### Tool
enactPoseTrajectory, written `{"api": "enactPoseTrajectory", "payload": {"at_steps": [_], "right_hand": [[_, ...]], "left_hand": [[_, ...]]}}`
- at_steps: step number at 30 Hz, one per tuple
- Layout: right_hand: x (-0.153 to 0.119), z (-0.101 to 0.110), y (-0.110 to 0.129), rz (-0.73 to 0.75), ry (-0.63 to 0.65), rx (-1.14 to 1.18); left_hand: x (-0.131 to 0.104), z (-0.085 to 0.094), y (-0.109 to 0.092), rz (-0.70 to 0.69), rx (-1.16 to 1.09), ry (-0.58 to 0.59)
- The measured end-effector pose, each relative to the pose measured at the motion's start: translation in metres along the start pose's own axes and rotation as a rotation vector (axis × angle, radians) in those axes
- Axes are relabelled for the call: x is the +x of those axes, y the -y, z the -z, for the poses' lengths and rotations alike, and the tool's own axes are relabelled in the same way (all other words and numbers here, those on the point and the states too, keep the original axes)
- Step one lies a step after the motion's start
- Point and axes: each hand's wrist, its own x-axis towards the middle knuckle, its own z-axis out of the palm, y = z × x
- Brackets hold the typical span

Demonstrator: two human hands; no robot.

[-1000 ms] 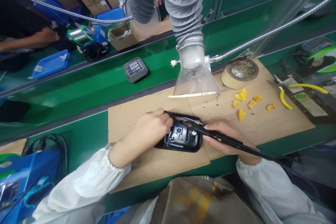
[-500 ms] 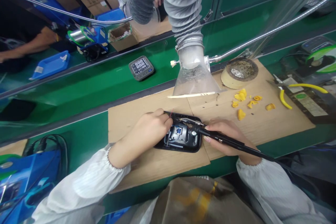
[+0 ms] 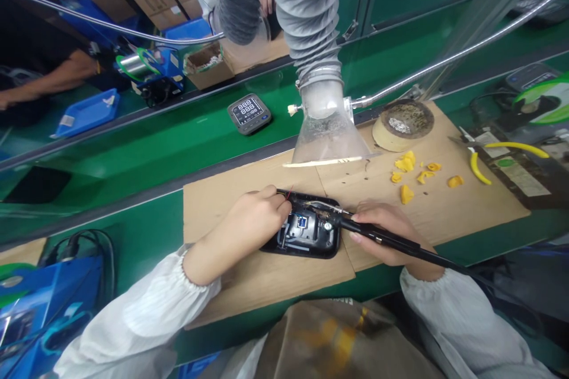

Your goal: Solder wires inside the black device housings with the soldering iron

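Observation:
A black plastic housing (image 3: 313, 235) with a small blue-white part inside lies open side up on the cardboard (image 3: 249, 290). My left hand (image 3: 260, 216) is closed at its upper left edge, pinching a thin red wire (image 3: 289, 193); the fingertips are partly hidden. From the right, my right hand (image 3: 384, 231) grips a black soldering iron (image 3: 391, 238). The iron's metal tip points left over the upper part of the housing, and whether it touches anything is too small to tell.
A clear fume hood (image 3: 326, 136) hangs just beyond the housing. Right of it are a round tin (image 3: 402, 124), yellow scraps (image 3: 405, 161) and yellow-handled pliers (image 3: 515, 147). A display unit (image 3: 249, 113) sits on the green belt. A co-worker's arm (image 3: 57, 80) shows far left.
The display unit has shifted right along the green belt, and a dark flat item at far left has moved right too. Both hands and the housing are nearly where they were.

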Motion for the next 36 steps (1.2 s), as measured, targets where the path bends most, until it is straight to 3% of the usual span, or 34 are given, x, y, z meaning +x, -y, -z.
{"api": "enactPoseTrajectory", "payload": {"at_steps": [7, 10, 17, 21, 27, 36], "right_hand": [[0.002, 0.001, 0.009, 0.005, -0.060, -0.013], [-0.001, 0.002, 0.015, -0.025, -0.092, 0.004], [-0.024, 0.016, 0.018, -0.150, -0.249, -0.070], [-0.031, 0.022, 0.013, -0.172, -0.298, -0.090], [-0.029, 0.024, 0.009, -0.140, -0.272, -0.068], [-0.028, 0.028, 0.008, -0.132, -0.233, -0.108]], "left_hand": [[-0.002, -0.005, 0.002, -0.008, -0.011, -0.004], [-0.007, -0.006, 0.005, -0.032, -0.051, -0.068], [-0.022, -0.002, -0.001, 0.025, -0.580, -0.351], [-0.023, 0.008, -0.007, 0.088, -0.808, -0.416], [-0.014, 0.023, -0.012, 0.109, -0.689, -0.276], [0.005, 0.001, -0.004, -0.013, -0.272, -0.202]]}}
